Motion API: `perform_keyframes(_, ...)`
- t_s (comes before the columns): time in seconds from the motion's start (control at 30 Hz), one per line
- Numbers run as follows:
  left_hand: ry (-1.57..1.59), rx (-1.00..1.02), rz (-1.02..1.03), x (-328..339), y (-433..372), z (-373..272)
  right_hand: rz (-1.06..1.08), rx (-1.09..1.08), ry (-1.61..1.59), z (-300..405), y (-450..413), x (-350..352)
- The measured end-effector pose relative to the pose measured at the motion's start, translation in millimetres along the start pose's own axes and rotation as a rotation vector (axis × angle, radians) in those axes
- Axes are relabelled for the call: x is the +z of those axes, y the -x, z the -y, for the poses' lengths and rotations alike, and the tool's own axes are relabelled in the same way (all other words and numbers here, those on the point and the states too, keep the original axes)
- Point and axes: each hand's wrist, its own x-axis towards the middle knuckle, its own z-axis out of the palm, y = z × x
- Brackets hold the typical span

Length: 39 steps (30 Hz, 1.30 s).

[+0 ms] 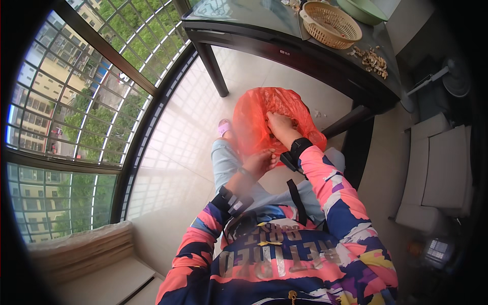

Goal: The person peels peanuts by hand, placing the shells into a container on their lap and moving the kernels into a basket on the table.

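Note:
A large red plastic bag (251, 114) stands with its mouth spread between my legs, below the table's edge. Into that mouth reaches my right hand (282, 127); its fingertips are partly hidden among the bag's folds and dark contents, so whether it holds anything cannot be told. My left hand (261, 163) is at the bag's near edge, palm turned up and fingers curled, with the fingertips close together; nothing can be made out between them. Both wrists wear black straps with small devices.
On the glass-topped table (244, 15) are a beige plastic basket (331, 24), a green basin (362, 11) and a pile of pale shells or peelings (375, 63). Table legs stand beyond the bag. A barred window is at left, a grey sofa (434, 171) at right.

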Motion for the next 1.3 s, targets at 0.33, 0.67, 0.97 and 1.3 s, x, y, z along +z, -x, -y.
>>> perform_keyframes(0.33,-0.043,0.172,-0.172,48,-2,-3,-0.181,-0.025,-0.977,-7,105,-33)
perform_keyframes(0.67,-0.317,0.114,-0.094,53,-12,6,-0.255,-0.011,-0.788,9,153,-49)
perform_keyframes(0.97,-0.357,0.196,-0.071,64,-2,10,-0.161,0.004,-0.823,4,163,-28)
perform_keyframes(1.3,-0.268,0.081,0.022,58,-11,16,-0.125,0.073,-0.92,-7,166,-12)
